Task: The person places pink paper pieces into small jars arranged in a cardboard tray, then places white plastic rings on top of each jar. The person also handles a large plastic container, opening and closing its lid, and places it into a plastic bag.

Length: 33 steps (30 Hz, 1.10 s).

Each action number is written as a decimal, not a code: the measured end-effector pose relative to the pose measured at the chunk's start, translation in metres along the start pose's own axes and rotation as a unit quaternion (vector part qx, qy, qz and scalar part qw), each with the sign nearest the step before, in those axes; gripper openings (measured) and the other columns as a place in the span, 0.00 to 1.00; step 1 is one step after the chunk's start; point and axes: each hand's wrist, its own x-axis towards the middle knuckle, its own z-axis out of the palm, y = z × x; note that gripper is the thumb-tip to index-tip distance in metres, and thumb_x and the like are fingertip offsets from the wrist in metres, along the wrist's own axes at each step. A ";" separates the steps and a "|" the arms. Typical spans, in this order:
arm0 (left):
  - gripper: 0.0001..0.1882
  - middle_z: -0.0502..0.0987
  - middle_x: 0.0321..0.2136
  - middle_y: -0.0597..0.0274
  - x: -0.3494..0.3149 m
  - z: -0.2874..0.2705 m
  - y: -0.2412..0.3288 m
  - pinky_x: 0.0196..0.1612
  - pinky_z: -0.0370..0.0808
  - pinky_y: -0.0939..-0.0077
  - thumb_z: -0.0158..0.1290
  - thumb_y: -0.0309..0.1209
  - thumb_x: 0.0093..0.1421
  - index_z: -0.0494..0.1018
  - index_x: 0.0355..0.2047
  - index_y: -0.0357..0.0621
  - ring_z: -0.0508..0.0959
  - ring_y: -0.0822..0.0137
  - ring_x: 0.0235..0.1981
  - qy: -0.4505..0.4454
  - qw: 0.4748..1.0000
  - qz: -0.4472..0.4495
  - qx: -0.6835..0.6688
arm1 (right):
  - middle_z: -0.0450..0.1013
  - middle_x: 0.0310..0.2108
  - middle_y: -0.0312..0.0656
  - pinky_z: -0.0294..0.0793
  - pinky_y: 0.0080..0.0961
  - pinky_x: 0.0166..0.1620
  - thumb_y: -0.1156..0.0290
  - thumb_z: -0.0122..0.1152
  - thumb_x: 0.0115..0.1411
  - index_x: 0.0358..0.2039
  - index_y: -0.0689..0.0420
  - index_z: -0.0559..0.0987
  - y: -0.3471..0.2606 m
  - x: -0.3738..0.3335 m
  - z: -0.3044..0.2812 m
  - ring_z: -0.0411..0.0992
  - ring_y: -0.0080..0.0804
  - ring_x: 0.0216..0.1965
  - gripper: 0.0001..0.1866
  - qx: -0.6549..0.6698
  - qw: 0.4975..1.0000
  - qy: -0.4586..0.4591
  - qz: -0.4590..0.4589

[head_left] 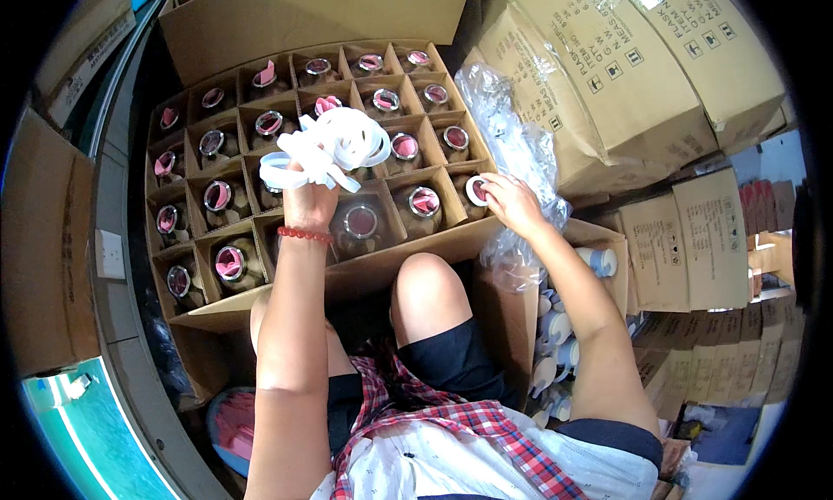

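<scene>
A divided cardboard carton in front of me holds several glass flasks, one per compartment, many with pink paper in their mouths. My left hand, with a red beaded bracelet at its wrist, is raised over the carton and closed on a bunch of white rings. The bunch hides some flask mouths behind it. At the carton's right front corner, my right hand pinches a single white ring at the mouth of a flask. Whether that ring is seated on the rim I cannot tell.
Crumpled clear plastic lies along the carton's right edge. Beside my right leg, an open box contains several white and grey lid-like parts. Stacked sealed cartons stand at the right. A blue basin with pink pieces sits at lower left.
</scene>
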 end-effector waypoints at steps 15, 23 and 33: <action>0.11 0.76 0.36 0.60 0.001 -0.001 -0.032 0.42 0.73 0.69 0.49 0.33 0.59 0.72 0.39 0.42 0.76 0.65 0.39 -0.011 0.999 -0.038 0.002 | 0.74 0.34 0.41 0.72 0.14 0.30 0.71 0.60 0.59 0.40 0.65 0.76 -0.117 0.093 -0.015 0.72 0.19 0.28 0.12 0.589 0.773 -0.012 0.236; 0.11 0.76 0.36 0.68 0.002 0.009 -0.019 0.43 0.73 0.72 0.48 0.39 0.61 0.72 0.37 0.46 0.75 0.69 0.39 0.037 0.999 -0.009 0.004 | 0.76 0.33 0.43 0.76 0.20 0.36 0.76 0.53 0.61 0.38 0.64 0.74 -0.036 0.091 0.003 0.75 0.23 0.32 0.06 0.503 0.821 0.160 0.216; 0.13 0.76 0.38 0.65 0.009 -0.006 -0.011 0.47 0.70 0.68 0.47 0.36 0.61 0.71 0.42 0.45 0.74 0.68 0.44 0.019 1.000 -0.003 -0.006 | 0.71 0.43 0.45 0.71 0.38 0.47 0.72 0.55 0.55 0.37 0.57 0.75 0.027 0.081 0.043 0.70 0.46 0.45 0.09 -0.070 0.994 0.000 0.080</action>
